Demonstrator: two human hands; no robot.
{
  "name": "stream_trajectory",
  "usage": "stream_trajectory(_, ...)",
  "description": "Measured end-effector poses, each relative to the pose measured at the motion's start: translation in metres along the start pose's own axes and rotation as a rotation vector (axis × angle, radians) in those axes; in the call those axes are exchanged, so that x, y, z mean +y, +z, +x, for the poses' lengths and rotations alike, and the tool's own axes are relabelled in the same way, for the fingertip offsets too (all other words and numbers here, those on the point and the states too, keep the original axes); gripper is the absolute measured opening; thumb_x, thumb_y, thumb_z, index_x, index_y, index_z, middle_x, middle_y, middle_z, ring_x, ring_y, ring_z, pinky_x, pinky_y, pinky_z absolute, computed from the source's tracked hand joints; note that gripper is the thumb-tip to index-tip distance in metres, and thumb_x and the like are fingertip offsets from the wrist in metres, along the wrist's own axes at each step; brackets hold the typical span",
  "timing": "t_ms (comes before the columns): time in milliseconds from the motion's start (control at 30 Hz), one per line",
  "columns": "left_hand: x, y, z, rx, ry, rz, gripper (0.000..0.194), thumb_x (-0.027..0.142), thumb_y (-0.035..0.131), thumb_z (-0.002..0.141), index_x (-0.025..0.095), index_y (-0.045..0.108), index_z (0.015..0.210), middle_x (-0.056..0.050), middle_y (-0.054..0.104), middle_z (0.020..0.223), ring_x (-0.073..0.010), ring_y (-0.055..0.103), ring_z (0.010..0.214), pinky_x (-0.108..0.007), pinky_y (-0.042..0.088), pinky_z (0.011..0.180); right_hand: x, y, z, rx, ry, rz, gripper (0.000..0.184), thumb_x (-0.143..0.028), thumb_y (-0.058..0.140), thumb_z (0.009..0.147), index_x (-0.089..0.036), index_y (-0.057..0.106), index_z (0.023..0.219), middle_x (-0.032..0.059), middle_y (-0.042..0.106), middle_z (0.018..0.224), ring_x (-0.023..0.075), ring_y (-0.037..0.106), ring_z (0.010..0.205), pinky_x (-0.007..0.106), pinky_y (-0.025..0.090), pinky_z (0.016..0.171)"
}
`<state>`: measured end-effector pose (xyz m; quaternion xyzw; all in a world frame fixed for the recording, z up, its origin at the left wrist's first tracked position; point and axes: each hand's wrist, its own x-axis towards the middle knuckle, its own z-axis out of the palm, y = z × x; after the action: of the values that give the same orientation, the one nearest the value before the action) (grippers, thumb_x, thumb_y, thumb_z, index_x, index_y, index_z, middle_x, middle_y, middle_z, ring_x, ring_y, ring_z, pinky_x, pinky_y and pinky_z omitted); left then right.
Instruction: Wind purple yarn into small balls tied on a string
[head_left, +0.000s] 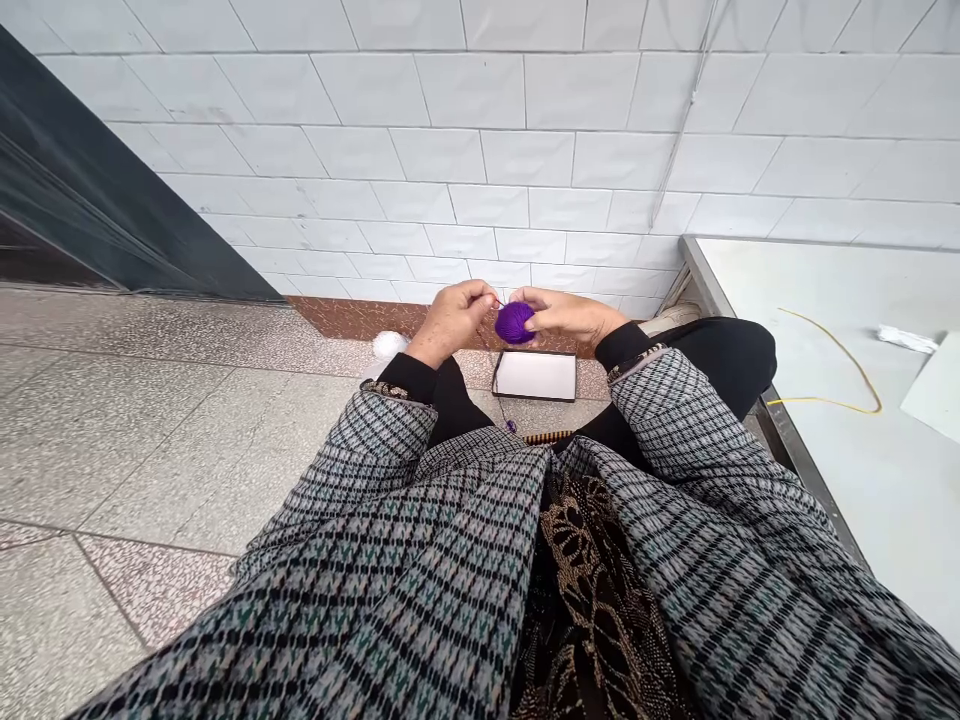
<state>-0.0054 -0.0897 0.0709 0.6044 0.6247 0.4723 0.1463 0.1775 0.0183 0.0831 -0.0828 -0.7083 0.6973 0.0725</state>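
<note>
A small ball of purple yarn (514, 323) sits in my right hand (571, 315), whose fingers and thumb wrap its right side. Just left of the ball, my left hand (459, 318) is closed in a pinch on a thin strand of yarn. A small red spot shows at those fingertips; its nature is unclear. Below the hands lies a shallow dark-rimmed box with a white inside (536, 376). A dark strand runs down its left side to a small purple piece (511, 426) near my lap.
A white ball (390, 345) rests on the floor beyond my left forearm. At the right stands a white table (840, 300) with a yellow cord (862, 378) and a white crumpled piece (906, 338). A striped black-and-yellow item (549, 437) lies by my lap. A tiled wall (480, 90) rises ahead.
</note>
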Motion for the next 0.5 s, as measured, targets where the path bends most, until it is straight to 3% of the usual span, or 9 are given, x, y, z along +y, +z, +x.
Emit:
stream_trajectory(67, -0.009, 0.004, 0.001, 0.009, -0.040, -0.019, 0.018, 0.031, 0.053, 0.083, 0.016, 0.060, 0.076, 0.001, 0.055, 0.066, -0.0127, 0.049, 0.063, -0.025, 0.039, 0.063, -0.001, -0.002, 0.000, -0.086, -0.062, 0.113, 0.045, -0.022, 0.073, 0.068, -0.016, 0.049, 0.106, 0.0034, 0.063, 0.090, 0.0129, 0.059, 0.071, 0.023, 0.047, 0.055)
stream_trajectory(133, -0.011, 0.009, -0.001, -0.031, -0.080, -0.003, 0.018, 0.031, 0.053, 0.084, 0.016, 0.060, 0.076, 0.002, 0.053, 0.064, -0.0119, 0.046, 0.060, -0.025, 0.036, 0.061, -0.001, -0.005, 0.004, -0.066, -0.143, 0.208, 0.051, -0.029, 0.077, 0.068, -0.017, 0.048, 0.108, 0.0043, 0.064, 0.095, 0.0138, 0.061, 0.075, 0.024, 0.050, 0.058)
stream_trajectory(267, 0.002, 0.020, -0.008, -0.233, -0.072, 0.030, 0.018, 0.028, 0.052, 0.085, 0.016, 0.059, 0.074, 0.003, 0.051, 0.063, -0.0110, 0.044, 0.060, -0.025, 0.037, 0.062, 0.000, -0.011, 0.013, 0.225, -0.271, 0.296, 0.044, -0.032, 0.074, 0.077, -0.021, 0.046, 0.109, 0.0025, 0.062, 0.096, 0.0114, 0.059, 0.074, 0.023, 0.052, 0.062)
stream_trajectory(333, 0.013, 0.022, -0.011, -0.334, 0.005, 0.038, 0.020, 0.028, 0.052, 0.085, 0.016, 0.058, 0.070, 0.002, 0.051, 0.064, -0.0110, 0.045, 0.062, -0.025, 0.038, 0.064, 0.001, -0.012, 0.016, 0.378, -0.221, 0.217, 0.037, -0.026, 0.070, 0.080, -0.021, 0.045, 0.107, 0.0017, 0.060, 0.094, 0.0103, 0.057, 0.071, 0.021, 0.050, 0.059)
stream_trajectory(400, 0.024, 0.019, -0.012, -0.360, 0.071, 0.070, 0.020, 0.028, 0.054, 0.084, 0.015, 0.058, 0.068, 0.001, 0.054, 0.066, -0.0117, 0.047, 0.066, -0.025, 0.039, 0.066, 0.003, -0.011, 0.016, 0.475, -0.100, 0.040, 0.034, -0.017, 0.070, 0.078, -0.021, 0.046, 0.103, 0.0013, 0.058, 0.089, 0.0101, 0.054, 0.066, 0.020, 0.045, 0.053)
stream_trajectory(500, 0.031, 0.009, -0.010, -0.255, 0.087, 0.136, 0.018, 0.027, 0.053, 0.083, 0.015, 0.061, 0.072, 0.000, 0.057, 0.069, -0.0130, 0.050, 0.068, -0.025, 0.038, 0.066, 0.006, -0.008, 0.011, 0.330, 0.116, -0.159, 0.034, -0.007, 0.072, 0.072, -0.019, 0.050, 0.095, 0.0005, 0.057, 0.078, 0.0108, 0.051, 0.060, 0.020, 0.040, 0.046)
